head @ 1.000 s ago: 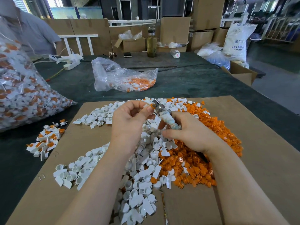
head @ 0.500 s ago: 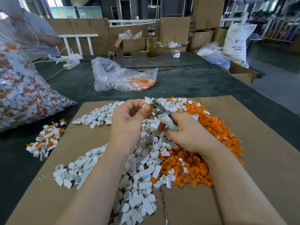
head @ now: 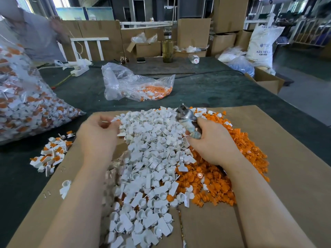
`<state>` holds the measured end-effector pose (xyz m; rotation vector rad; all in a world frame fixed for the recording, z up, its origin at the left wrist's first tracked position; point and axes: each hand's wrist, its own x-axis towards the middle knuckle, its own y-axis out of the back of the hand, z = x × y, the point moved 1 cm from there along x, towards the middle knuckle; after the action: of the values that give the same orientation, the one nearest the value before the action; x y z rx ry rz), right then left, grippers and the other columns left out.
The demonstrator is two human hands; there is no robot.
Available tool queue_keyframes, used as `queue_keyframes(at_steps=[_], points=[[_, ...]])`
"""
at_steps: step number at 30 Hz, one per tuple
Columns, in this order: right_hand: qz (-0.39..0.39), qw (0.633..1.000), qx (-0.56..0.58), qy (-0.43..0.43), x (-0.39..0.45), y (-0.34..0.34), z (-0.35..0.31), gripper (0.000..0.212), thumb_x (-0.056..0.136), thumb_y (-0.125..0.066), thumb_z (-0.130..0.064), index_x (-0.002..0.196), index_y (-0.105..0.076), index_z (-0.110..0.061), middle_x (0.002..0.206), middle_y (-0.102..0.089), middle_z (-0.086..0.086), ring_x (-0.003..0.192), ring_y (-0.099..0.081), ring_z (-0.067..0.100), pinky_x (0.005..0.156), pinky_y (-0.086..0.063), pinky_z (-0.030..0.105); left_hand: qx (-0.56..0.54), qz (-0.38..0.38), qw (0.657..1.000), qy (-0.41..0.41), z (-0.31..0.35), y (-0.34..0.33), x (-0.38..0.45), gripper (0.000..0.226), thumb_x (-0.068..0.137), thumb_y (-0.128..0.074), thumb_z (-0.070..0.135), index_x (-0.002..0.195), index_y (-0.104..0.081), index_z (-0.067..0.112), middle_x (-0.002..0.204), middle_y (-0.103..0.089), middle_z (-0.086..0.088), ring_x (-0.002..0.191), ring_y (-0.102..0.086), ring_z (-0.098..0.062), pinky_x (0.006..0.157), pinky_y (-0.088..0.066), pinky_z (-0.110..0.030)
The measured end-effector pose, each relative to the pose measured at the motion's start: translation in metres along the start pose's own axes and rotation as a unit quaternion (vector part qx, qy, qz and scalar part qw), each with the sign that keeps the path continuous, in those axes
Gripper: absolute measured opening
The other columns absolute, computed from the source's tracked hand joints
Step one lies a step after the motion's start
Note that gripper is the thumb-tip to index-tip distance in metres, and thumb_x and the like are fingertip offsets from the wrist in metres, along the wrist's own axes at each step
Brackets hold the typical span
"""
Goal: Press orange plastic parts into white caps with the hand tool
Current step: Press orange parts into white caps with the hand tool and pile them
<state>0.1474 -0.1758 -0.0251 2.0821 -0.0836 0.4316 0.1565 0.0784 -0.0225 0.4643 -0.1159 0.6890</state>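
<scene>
At far left a clear bag (head: 26, 104) bulges with assembled pieces, a small finished heap (head: 51, 155) lying beside the cardboard (head: 286, 167). The left hand (head: 97, 138) hangs curled and motion-blurred (what it pinches I cannot tell) at the edge of the white caps (head: 148, 167). The right hand (head: 213, 142) grips the hand tool (head: 187, 119), metal tip tilted upward, over the orange plastic parts (head: 241, 158).

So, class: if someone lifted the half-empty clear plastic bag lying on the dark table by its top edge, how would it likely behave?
The clear plastic bag looks thin and crumpled, so it would probably hang floppy. Its orange and white parts lie loose at one end, so they would likely slide to the lowest point. With so few parts inside, it seems light for its size.
</scene>
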Motion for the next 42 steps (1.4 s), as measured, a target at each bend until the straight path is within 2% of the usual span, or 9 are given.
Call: queue_keyframes(at_steps=[6, 10, 14, 18, 23, 26, 30, 35, 42], points=[[0.01, 0.997, -0.05, -0.053, 0.001, -0.001, 0.01, 0.021, 0.083, -0.062, -0.033, 0.074, -0.044, -0.026, 0.069, -0.055, -0.006, 0.061, -0.052, 0.013, 0.048, -0.034, 0.028, 0.319, 0.012, 0.947, 0.026, -0.043, 0.028, 0.03, 0.015, 0.089, -0.063, 0.005, 0.102, -0.069, 0.003, 0.097, -0.065, -0.02, 0.086, -0.057, -0.037, 0.065, -0.04, -0.038], [0.011, 0.992, -0.085, -0.091, 0.002, -0.002, 0.014, 0.016, 0.084, -0.06, -0.033, 0.078, -0.048, -0.024, 0.072, -0.056, -0.006, 0.063, -0.053, 0.013, 0.047, -0.036, 0.027, 0.349, -0.005, 0.934, 0.078, -0.054, 0.034, 0.036, 0.017, 0.089, -0.057, 0.0, 0.1, -0.068, -0.006, 0.101, -0.062, -0.028, 0.093, -0.058, -0.045, 0.066, -0.042, -0.042], [0.019, 0.976, -0.138, -0.168, 0.002, -0.002, 0.019, 0.02, 0.082, -0.056, -0.029, 0.07, -0.041, -0.026, 0.069, -0.053, -0.006, 0.058, -0.048, 0.012, 0.045, -0.029, 0.022, 0.351, -0.004, 0.932, 0.09, -0.048, 0.033, 0.031, 0.029, 0.093, -0.052, 0.003, 0.117, -0.058, -0.012, 0.13, -0.046, -0.03, 0.11, -0.052, -0.048, 0.087, -0.045, -0.052], [0.027, 0.957, -0.188, -0.219, -0.001, -0.004, 0.022, 0.027, 0.078, -0.061, -0.027, 0.068, -0.036, -0.026, 0.068, -0.049, -0.005, 0.055, -0.043, 0.012, 0.044, -0.027, 0.022, 0.391, -0.005, 0.92, 0.013, -0.036, 0.023, 0.023, 0.036, 0.092, -0.057, 0.013, 0.125, -0.059, -0.001, 0.13, -0.049, -0.027, 0.114, -0.051, -0.046, 0.09, -0.043, -0.05], [0.0, 0.948, -0.212, -0.236, -0.001, -0.007, 0.023, 0.027, 0.083, -0.062, -0.031, 0.072, -0.038, -0.024, 0.069, -0.048, -0.004, 0.055, -0.041, 0.012, 0.044, -0.025, 0.023, 0.319, -0.166, 0.933, -0.015, -0.019, -0.008, 0.006, 0.029, 0.097, -0.056, 0.032, 0.116, -0.064, 0.012, 0.097, -0.066, -0.006, 0.078, -0.056, -0.021, 0.063, -0.041, -0.029], [-0.032, 0.948, -0.217, -0.232, -0.001, -0.01, 0.022, 0.028, 0.083, -0.063, -0.03, 0.07, -0.039, -0.023, 0.071, -0.051, -0.003, 0.057, -0.046, 0.013, 0.044, -0.029, 0.024, 0.314, -0.229, 0.921, -0.03, -0.019, -0.022, 0.0, 0.032, 0.1, -0.05, 0.036, 0.114, -0.063, 0.011, 0.107, -0.067, -0.01, 0.089, -0.056, -0.024, 0.073, -0.043, -0.032], [-0.05, 0.951, -0.206, -0.226, 0.001, -0.012, 0.02, 0.028, 0.083, -0.064, -0.028, 0.069, -0.04, -0.024, 0.071, -0.052, -0.004, 0.058, -0.048, 0.013, 0.044, -0.029, 0.024, 0.261, -0.232, 0.935, -0.055, -0.019, -0.025, -0.001, 0.022, 0.097, -0.058, 0.029, 0.114, -0.065, 0.018, 0.109, -0.065, -0.001, 0.093, -0.056, -0.022, 0.075, -0.04, -0.028], [-0.049, 0.951, -0.203, -0.227, 0.001, -0.013, 0.02, 0.023, 0.084, -0.063, -0.027, 0.07, -0.045, -0.023, 0.07, -0.054, -0.004, 0.058, -0.052, 0.012, 0.043, -0.033, 0.025, 0.217, -0.211, 0.952, -0.037, -0.022, -0.024, -0.002, 0.014, 0.091, -0.068, 0.029, 0.094, -0.058, 0.021, 0.078, -0.058, 0.011, 0.062, -0.055, -0.006, 0.054, -0.037, -0.024], [-0.025, 0.957, -0.185, -0.222, 0.001, -0.015, 0.019, 0.031, 0.085, -0.062, -0.029, 0.068, -0.036, -0.026, 0.072, -0.051, -0.005, 0.058, -0.046, 0.011, 0.044, -0.029, 0.023, 0.179, -0.206, 0.962, -0.028, -0.021, -0.021, 0.0, 0.021, 0.087, -0.073, 0.033, 0.099, -0.058, 0.024, 0.088, -0.062, 0.011, 0.073, -0.058, -0.007, 0.061, -0.043, -0.027]])
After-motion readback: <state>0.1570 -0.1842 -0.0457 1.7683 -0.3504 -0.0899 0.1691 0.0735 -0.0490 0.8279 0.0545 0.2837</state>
